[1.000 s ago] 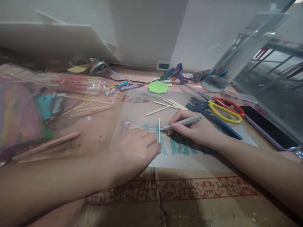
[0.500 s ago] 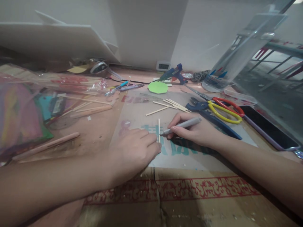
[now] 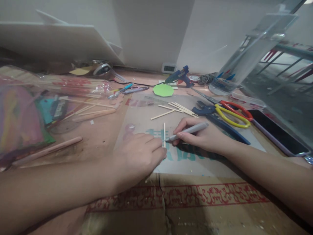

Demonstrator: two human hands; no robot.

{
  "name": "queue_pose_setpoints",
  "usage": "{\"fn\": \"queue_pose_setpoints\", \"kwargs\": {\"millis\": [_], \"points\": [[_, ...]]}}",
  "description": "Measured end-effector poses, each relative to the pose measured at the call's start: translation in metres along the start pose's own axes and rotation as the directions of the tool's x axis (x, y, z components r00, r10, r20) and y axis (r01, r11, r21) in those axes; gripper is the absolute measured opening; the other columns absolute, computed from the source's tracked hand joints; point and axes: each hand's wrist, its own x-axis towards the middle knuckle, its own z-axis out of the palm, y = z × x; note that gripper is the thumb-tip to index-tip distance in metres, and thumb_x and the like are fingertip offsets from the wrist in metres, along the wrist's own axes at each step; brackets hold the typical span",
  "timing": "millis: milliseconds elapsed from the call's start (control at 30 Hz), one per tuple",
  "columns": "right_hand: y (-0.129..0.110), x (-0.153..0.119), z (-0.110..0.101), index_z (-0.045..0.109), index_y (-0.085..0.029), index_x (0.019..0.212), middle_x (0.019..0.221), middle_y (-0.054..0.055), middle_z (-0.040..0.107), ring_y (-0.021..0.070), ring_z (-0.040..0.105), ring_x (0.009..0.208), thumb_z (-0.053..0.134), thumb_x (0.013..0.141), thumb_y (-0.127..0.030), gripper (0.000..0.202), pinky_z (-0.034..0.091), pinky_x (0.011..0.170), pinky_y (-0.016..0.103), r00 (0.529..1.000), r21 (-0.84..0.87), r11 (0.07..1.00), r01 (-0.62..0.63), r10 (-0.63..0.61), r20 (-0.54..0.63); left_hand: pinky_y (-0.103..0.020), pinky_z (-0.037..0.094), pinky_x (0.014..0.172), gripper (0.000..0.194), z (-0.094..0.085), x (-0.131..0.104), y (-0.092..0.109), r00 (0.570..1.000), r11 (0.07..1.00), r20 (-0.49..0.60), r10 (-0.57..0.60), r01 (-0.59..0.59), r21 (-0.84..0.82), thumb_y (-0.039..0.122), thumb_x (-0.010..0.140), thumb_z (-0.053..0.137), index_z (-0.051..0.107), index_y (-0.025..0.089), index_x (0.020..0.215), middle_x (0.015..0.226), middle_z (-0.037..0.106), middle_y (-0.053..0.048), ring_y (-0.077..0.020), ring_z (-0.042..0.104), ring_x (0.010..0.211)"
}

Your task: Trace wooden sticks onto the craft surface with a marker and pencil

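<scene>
My left hand (image 3: 141, 151) is closed, its thumb and finger gripping the lower end of a thin wooden stick (image 3: 164, 130) that points away from me over a pale sheet (image 3: 168, 168) with teal lettering. In my right hand (image 3: 195, 133) is a grey marker pen (image 3: 193, 128), slanted, its tip at the right side of the stick just above my left thumb. Several loose wooden sticks (image 3: 179, 108) lie beyond both hands, one of them apart from the pile. Behind those is a light green many-sided paper piece (image 3: 163, 90).
Blue pliers (image 3: 227, 129), scissors with red and yellow handles (image 3: 234, 114) and a phone (image 3: 278, 132) lie at right. A blue glue gun (image 3: 177, 76) and a tall clear container (image 3: 244, 55) stand behind. Bagged sticks (image 3: 73, 85) and a wooden-handled tool (image 3: 49, 151) lie left.
The marker's tip has shifted slightly down along the stick, toward me. My left hand and the stick stay in place.
</scene>
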Motion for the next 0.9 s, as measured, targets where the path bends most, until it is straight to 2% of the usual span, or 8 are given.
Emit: {"fn": "queue_pose_setpoints", "kwargs": {"millis": [167,433,700,900], "points": [[-0.0004,-0.0003,0.0,0.065,-0.019,0.084,0.077,0.006,0.081,0.0181,0.076,0.07,0.069,0.09,-0.032,0.015,0.057,0.061,0.025,1.0,-0.008,1.0,-0.003,0.003,0.001,-0.037,0.041,0.067,0.034,-0.0001,0.0006,0.0002,1.0,1.0,-0.01,0.002,-0.002,-0.008,0.02,0.107,0.038,0.069,0.015,0.096,0.084,0.067,-0.006,-0.0233,0.056,0.074],[0.0014,0.002,0.0013,0.064,-0.019,0.085,0.077,0.007,0.08,0.0191,0.076,0.071,0.069,0.09,-0.032,0.015,0.057,0.062,0.027,0.996,-0.022,0.999,-0.036,0.034,-0.085,-0.035,0.042,0.07,0.032,-0.0003,-0.0001,0.0001,1.0,1.0,0.004,-0.012,0.012,0.0,0.019,0.107,0.04,0.069,0.016,0.095,0.086,0.068,-0.006,-0.0224,0.058,0.076],[-0.0008,0.0003,0.0,0.064,-0.021,0.084,0.078,0.005,0.081,0.0179,0.076,0.071,0.071,0.09,-0.035,0.016,0.058,0.062,0.027,0.999,0.008,0.999,-0.038,0.038,0.008,-0.038,0.044,0.069,0.032,-0.0006,0.0011,0.0004,0.999,1.0,0.031,-0.022,0.022,-0.01,0.02,0.106,0.04,0.069,0.015,0.095,0.087,0.068,-0.006,-0.0247,0.06,0.076],[0.0019,0.0006,0.0001,0.064,-0.019,0.088,0.079,0.005,0.08,0.0174,0.075,0.072,0.068,0.092,-0.034,0.016,0.057,0.063,0.027,0.998,-0.023,0.999,-0.025,0.024,-0.056,-0.039,0.046,0.069,0.03,-0.001,0.0004,0.0009,0.998,1.0,0.051,-0.025,0.025,-0.003,0.02,0.106,0.041,0.069,0.016,0.094,0.087,0.069,-0.007,-0.0253,0.062,0.076]]}}
